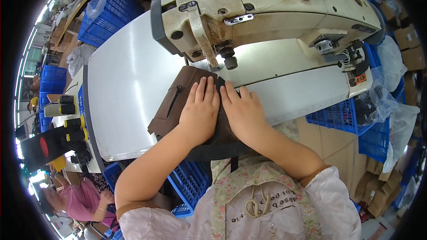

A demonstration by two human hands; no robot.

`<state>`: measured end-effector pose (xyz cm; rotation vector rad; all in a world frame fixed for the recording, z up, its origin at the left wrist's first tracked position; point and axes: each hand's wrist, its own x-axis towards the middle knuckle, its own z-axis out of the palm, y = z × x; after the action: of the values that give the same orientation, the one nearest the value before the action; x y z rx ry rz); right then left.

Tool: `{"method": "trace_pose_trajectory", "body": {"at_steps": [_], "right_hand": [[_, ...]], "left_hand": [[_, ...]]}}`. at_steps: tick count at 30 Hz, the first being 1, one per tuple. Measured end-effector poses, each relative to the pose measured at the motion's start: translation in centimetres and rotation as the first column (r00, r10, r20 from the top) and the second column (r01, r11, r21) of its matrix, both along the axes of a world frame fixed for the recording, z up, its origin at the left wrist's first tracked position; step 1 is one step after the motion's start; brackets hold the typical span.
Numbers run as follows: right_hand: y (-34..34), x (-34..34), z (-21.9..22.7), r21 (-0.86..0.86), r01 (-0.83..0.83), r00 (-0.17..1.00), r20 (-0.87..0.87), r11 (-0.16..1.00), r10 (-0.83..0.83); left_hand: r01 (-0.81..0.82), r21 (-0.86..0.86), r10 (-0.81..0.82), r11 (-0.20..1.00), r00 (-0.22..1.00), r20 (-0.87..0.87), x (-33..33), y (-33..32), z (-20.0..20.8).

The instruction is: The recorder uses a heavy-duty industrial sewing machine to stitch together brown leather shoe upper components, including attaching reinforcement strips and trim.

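A brown piece of leather-like material [171, 100] with a zippered pocket slit lies on the white sewing table [120, 84], its far edge at the needle area of a sewing machine [267, 26]. My left hand [202, 111] rests flat on it, fingers stretched toward the presser foot [215, 67]. Beside it, my right hand [242, 109] presses down with fingers extended on a darker part of the material. Both hands lie close together just in front of the needle. What is under the palms is hidden.
Blue plastic crates [100, 15] stand at the back left, with another crate [189, 186] below the table. At right are crates with plastic bags [387, 129] and cardboard boxes [407, 40]. Thread spools [66, 109] and a seated co-worker in pink [82, 200] are at left.
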<state>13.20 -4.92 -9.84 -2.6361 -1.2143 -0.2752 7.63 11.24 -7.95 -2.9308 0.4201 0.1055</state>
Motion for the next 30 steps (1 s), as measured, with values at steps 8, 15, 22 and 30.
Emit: {"method": "trace_pose_trajectory", "body": {"at_steps": [8, 15, 22, 30], "right_hand": [[-0.7, 1.5, 0.9, -0.036, -0.047, 0.996, -0.073, 0.998, 0.044], [-1.4, 2.3, 1.0, 0.031, -0.105, 0.987, -0.121, 0.994, 0.108], [-1.4, 1.9, 0.9, -0.001, -0.111, 0.985, -0.133, 0.994, 0.11], [-1.5, 1.7, 1.5, -0.039, -0.119, 0.982, -0.154, 0.992, 0.112]], "left_hand": [[-0.056, -0.216, 0.046, 0.975, 0.998, -0.052, 0.2, 0.6, 0.2], [-0.055, -0.34, 0.028, 0.939, 0.996, -0.084, 0.1, 0.7, 0.9], [-0.039, -0.302, 0.026, 0.953, 0.999, -0.045, -0.4, 0.6, 0.2], [-0.034, -0.298, 0.03, 0.954, 0.999, -0.017, -0.6, 0.4, -0.3]]}}
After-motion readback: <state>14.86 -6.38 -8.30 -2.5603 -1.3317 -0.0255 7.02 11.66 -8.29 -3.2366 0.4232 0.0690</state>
